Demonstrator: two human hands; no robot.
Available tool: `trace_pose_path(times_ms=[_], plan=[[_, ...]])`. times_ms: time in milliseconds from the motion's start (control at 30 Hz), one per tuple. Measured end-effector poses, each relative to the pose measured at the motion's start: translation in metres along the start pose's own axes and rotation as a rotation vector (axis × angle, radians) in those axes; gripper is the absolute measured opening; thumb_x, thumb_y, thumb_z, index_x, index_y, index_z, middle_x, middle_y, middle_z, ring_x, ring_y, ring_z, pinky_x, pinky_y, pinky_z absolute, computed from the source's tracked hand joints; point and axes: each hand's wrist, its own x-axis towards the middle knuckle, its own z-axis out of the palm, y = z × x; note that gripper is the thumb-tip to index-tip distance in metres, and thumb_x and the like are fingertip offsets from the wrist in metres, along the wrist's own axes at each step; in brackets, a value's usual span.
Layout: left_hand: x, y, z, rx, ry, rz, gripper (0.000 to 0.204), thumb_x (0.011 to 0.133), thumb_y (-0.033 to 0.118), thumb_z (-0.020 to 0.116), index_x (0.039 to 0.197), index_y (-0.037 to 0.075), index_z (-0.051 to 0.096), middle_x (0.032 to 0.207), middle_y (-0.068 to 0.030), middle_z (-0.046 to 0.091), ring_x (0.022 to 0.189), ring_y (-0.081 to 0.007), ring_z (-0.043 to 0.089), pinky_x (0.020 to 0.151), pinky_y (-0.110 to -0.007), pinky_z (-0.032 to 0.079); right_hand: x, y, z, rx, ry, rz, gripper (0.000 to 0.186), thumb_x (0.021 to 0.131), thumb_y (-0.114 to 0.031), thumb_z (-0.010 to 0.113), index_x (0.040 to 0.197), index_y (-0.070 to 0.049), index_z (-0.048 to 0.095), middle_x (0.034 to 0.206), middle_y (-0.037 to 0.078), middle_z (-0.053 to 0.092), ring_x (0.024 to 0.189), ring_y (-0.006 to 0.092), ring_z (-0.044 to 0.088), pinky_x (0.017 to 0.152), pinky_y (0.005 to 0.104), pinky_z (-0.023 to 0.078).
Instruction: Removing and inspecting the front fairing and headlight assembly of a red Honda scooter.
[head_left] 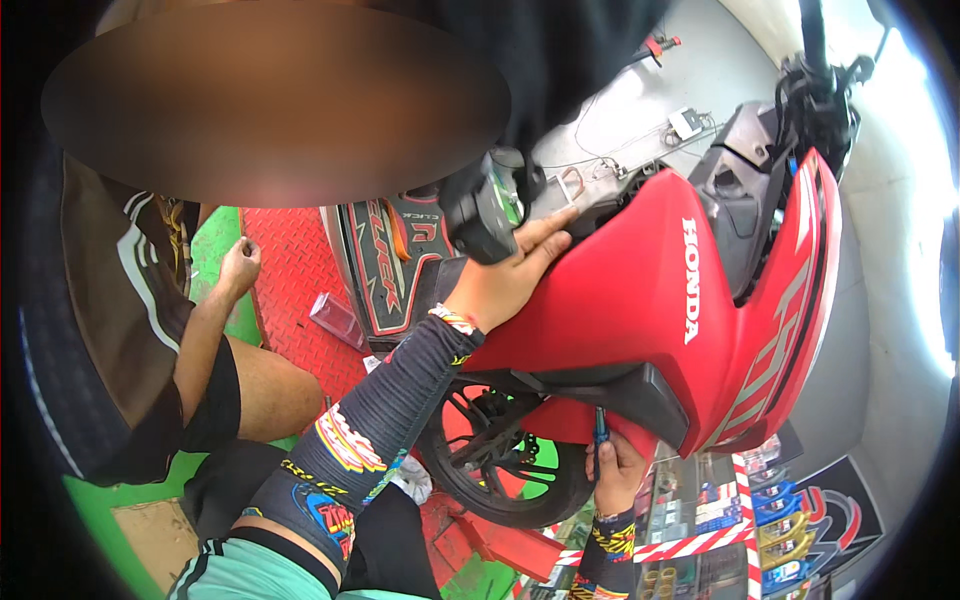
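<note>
1. Screwdriver (601,430), or a tool much like one, sits in the right hand (620,468), whose fingers are wrapped around its slim blue handle; its narrow end points up past them. It looks light and stiff, and the handle seems the sound place to hold it.
2. Just above those fingers, the black trim (645,395) of the motorbike (655,285) looks like rigid plastic, likely to scratch or crack if forced.
3. Beyond the trim spreads the red panel (600,295), smooth, glossy and probably slippery, better steadied with a flat palm than pinched.
4. The left hand (508,282) lies at this panel's edge, fingers stretched out, slightly apart, clamped on nothing visible; how hard it presses, one cannot tell.
5. Well past both hands' fingers, the handlebar (816,60) should offer a firmer hold on the heavy motorbike.
</note>
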Motion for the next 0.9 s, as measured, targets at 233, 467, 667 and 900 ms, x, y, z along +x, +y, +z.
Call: trace_pose_path(times_ms=[233,467,667,900], plan=[[-0.023,0.011,-0.004,0.2,0.06,0.25,0.077,0.094,0.039,0.077,0.152,-0.005,0.051,0.145,-0.0275,0.06,0.138,-0.039,0.058,0.116,-0.042,0.042,-0.065,0.055,0.041,0.225,0.157,0.012,0.022,0.11,-0.02,0.058,0.113,0.002,0.059,0.081,0.004,0.062,0.059,0.0065,0.052,0.052,0.0233,0.04],[-0.059,0.029,0.005,0.5,0.038,0.309,0.113,0.075,0.049,0.092,0.159,-0.004,0.039,0.164,-0.0264,0.04,0.152,-0.0426,0.04,0.123,-0.049,0.036,-0.15,0.163,0.073,0.271,0.024,0.093,0.033,0.103,-0.032,0.068,0.106,0.0,0.064,0.076,0.003,0.062,0.065,0.0131,0.059,0.058,0.0323,0.047],[-0.109,0.003,-0.007,0.46,-0.029,0.119,0.138,0.07,0.039,0.098,0.169,0.0,0.01,0.169,-0.0264,0.029,0.155,-0.0369,0.036,0.125,-0.048,0.034,-0.271,0.265,0.109,-0.215,-0.168,0.408,0.038,0.098,-0.042,0.074,0.099,-0.004,0.069,0.075,0.013,0.067,0.068,0.0264,0.067,0.063,0.0417,0.05],[-0.149,-0.021,-0.046,0.556,-0.108,-0.28,0.09,0.103,0.024,0.071,0.168,-0.002,0.014,0.16,-0.0234,0.048,0.15,-0.0299,0.047,0.119,-0.04,0.042,-0.311,0.36,0.151,-0.455,-0.17,0.166,0.029,0.088,-0.032,0.08,0.105,-0.011,0.072,0.103,0.015,0.071,0.098,0.0391,0.068,0.086,0.0492,0.054]])
